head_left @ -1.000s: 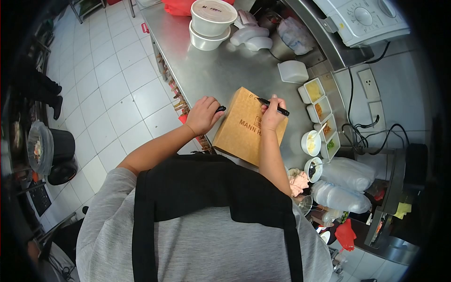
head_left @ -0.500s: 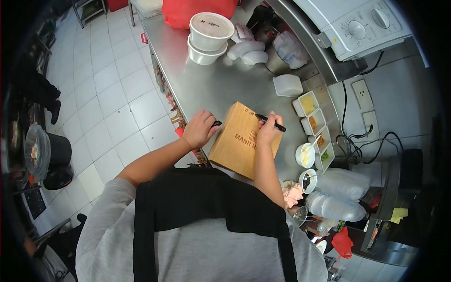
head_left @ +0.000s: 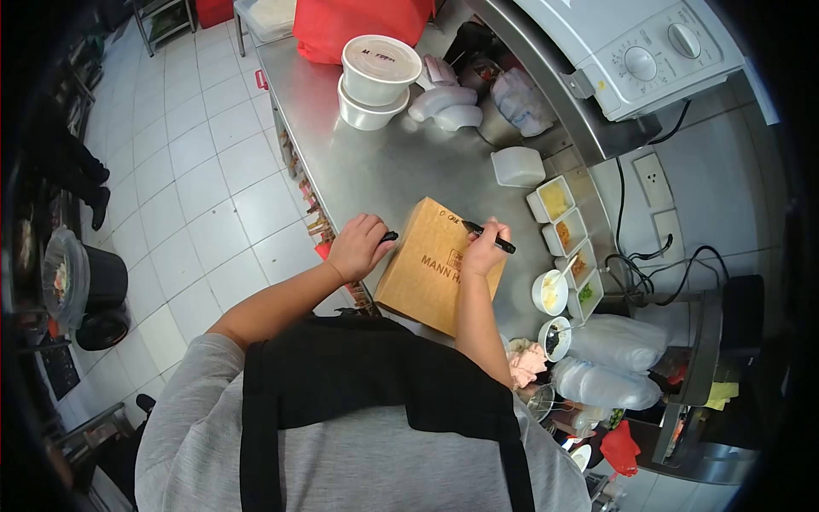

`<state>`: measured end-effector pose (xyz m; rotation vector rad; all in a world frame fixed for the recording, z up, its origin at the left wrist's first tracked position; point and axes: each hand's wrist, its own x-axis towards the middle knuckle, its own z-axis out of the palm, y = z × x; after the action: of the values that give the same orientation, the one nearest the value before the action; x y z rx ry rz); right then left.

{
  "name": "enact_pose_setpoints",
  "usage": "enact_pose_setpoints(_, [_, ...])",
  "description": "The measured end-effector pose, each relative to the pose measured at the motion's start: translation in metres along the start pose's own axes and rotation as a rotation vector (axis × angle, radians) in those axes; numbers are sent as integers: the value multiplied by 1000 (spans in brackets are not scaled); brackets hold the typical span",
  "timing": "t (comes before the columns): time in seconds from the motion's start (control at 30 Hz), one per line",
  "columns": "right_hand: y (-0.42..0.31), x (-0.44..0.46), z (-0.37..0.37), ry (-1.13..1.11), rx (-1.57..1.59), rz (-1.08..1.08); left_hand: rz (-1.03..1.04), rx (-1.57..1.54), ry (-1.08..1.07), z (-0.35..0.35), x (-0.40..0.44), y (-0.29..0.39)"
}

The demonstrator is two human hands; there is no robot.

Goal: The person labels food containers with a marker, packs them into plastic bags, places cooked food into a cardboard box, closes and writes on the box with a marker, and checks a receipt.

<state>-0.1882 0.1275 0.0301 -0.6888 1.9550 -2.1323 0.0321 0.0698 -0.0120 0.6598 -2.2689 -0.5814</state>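
Note:
A brown cardboard box (head_left: 418, 286) with dark printed lettering lies on the steel counter in front of me. My right hand (head_left: 485, 249) is closed around a black marker (head_left: 503, 246), its tip at the box's top edge, where short handwritten letters (head_left: 448, 215) show. The forearm lies across the right part of the box and hides some of the print. Just left of the box, my left hand (head_left: 358, 246) is closed on a small black marker cap (head_left: 389, 236), which pokes out between thumb and fingers.
White tubs (head_left: 375, 81) with lids stand stacked on the steel counter (head_left: 367, 162), by a red bag (head_left: 358, 21). Along the right are small trays of toppings (head_left: 565, 232), white bowls (head_left: 550, 292) and plastic-wrapped containers (head_left: 606, 380). A white appliance (head_left: 648, 60) sits above. Another person's legs (head_left: 72, 162) show at left.
The handwriting on the box has grown by a letter or more, with the marker tip moved slightly right along the line. The whole view has shifted a little; my left hand keeps the cap.

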Motion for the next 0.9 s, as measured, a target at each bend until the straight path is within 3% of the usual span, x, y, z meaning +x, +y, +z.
enact_pose_setpoints(0.47, [6, 3, -5, -2, -61, -47, -6, -16, -1, -1, 1, 1])
enact_pose_setpoints(0.57, [-13, -2, -5, 48, 77, -40, -10, -129, 8, -8, 3, 3])
enact_pose_setpoints(0.7, [-76, -42, 18, -343, 402, 222, -24, -289, 24, -41, 5, 18])
enact_pose_setpoints(0.8, [-99, -67, 37, -556, 469, 278, -15, -263, 61, -67, 2, 31])
enact_pose_setpoints(0.9, [-109, -84, 44, -619, 431, 261, 55, -189, 80, -79, -8, 31])
